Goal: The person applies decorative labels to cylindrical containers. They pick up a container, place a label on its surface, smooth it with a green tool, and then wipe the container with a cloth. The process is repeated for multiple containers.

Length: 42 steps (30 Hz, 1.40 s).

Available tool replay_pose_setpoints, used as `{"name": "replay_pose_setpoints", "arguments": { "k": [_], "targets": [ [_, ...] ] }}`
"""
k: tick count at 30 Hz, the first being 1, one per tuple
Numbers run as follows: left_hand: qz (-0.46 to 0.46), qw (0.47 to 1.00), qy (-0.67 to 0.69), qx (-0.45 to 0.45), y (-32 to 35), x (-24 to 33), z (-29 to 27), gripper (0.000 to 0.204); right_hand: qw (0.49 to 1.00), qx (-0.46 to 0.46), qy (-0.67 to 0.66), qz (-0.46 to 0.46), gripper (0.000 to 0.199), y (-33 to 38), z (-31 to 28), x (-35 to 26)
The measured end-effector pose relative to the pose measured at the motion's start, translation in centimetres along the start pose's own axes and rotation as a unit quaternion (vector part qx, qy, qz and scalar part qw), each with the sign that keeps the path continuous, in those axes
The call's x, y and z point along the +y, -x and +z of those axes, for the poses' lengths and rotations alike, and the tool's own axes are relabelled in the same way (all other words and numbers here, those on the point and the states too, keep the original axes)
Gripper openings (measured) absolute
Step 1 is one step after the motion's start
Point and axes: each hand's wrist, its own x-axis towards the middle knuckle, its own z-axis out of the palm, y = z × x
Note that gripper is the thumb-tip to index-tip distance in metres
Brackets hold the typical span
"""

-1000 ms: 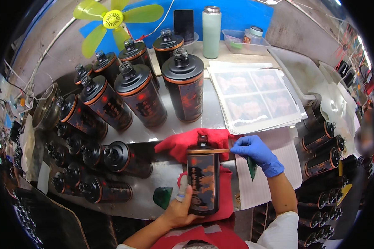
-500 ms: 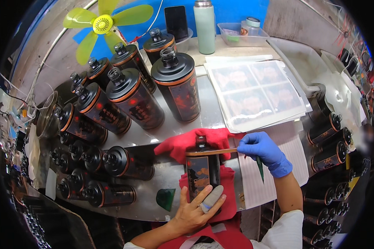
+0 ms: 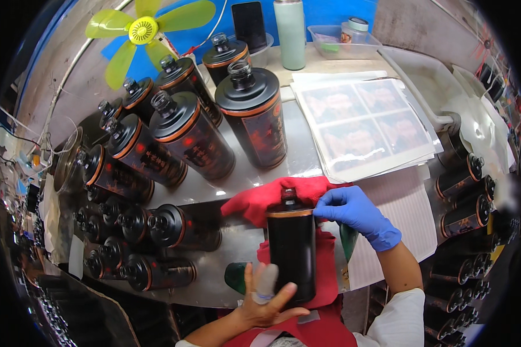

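Note:
A black bottle [image 3: 292,254] with a clear glass neck lies on a red cloth [image 3: 252,199], its plain dark side up and a copper-coloured strip [image 3: 289,214] round its shoulder. At the strip's right end, my blue-gloved right hand [image 3: 359,214] is pinched closed. A dark green flat piece [image 3: 348,240] hangs below that glove; its upper part is hidden. My left hand [image 3: 266,303], bare apart from a pale finger cot, is at the bottle's lower left, fingers spread and one touching its base. Beside this hand a green flat piece [image 3: 235,277] rests on the metal table.
Several finished-looking black bottles [image 3: 194,136] stand at the left, with more [image 3: 176,225] lower down. Printed sheets [image 3: 359,127] are stacked at the back right. A yellow-green fan [image 3: 143,30], a pale green flask [image 3: 289,34] and a plastic tub [image 3: 344,49] stand behind. More bottles [image 3: 466,217] are at right.
The bottle has turned, so its decorated panel no longer shows. The strip, stretched out to the right before, now lies along the shoulder, and my right hand is closer in. My left fingers have shifted left.

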Motion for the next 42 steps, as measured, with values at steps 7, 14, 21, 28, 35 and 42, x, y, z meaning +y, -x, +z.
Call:
{"name": "replay_pose_setpoints", "arguments": {
  "k": [7, 14, 21, 28, 35, 42],
  "targets": [
    [0.025, 0.982, -0.118, -0.147, -2.6, 0.1, 0.3, 0.065, 1.0, 0.003, 0.013, -0.001, 0.019, 0.7, 0.1, -1.1],
    [-0.02, 0.995, 0.048, -0.088, -0.4, -2.0, 0.2, 0.075, 1.0, -0.006, 0.0, -0.007, 0.021, -0.2, 0.8, -0.6],
    [0.065, 0.955, -0.195, -0.213, -2.7, 0.2, -0.1, 0.064, 1.0, -0.005, -0.002, 0.016, 0.02, 0.5, 0.7, -1.7],
    [0.023, 0.985, -0.097, -0.138, -1.5, -0.2, 0.5, 0.066, 1.0, 0.018, 0.007, 0.01, 0.02, -0.1, 0.7, -0.4],
    [-0.022, 0.998, -0.023, -0.058, -1.7, 0.9, 0.6, 0.066, 0.996, 0.065, 0.055, -0.02, 0.021, 0.2, 2.1, -1.2],
    [0.004, 0.997, -0.001, -0.079, -1.2, -0.9, 1.1, 0.064, 0.998, 0.054, 0.008, -0.012, 0.02, 0.0, 0.6, 0.2]
  ]
}}
